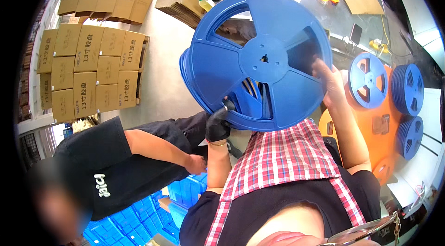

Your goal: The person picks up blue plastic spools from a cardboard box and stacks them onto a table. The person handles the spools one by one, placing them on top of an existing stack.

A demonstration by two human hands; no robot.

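Observation:
A large blue plastic reel (273,12) with wide cut-outs faces up in front of my chest. More blue rims show behind its left edge, so several reels are stacked together. My left hand (218,123), in a black glove, grips the stack at its lower left, with fingertips showing by a cut-out. At the right edge, my bare right hand (330,79) closes round the rim of the reel; its fingertips are slightly blurred. A single lighter blue reel (369,78) is to the right of that hand.
An orange surface (382,146) on the right bears two stacks of blue reels (408,89). A grey table (336,19) with papers and tape lies ahead. Stacked cartons (85,60) stand left. A person in a black shirt (111,162) is close by, near blue crates (139,213).

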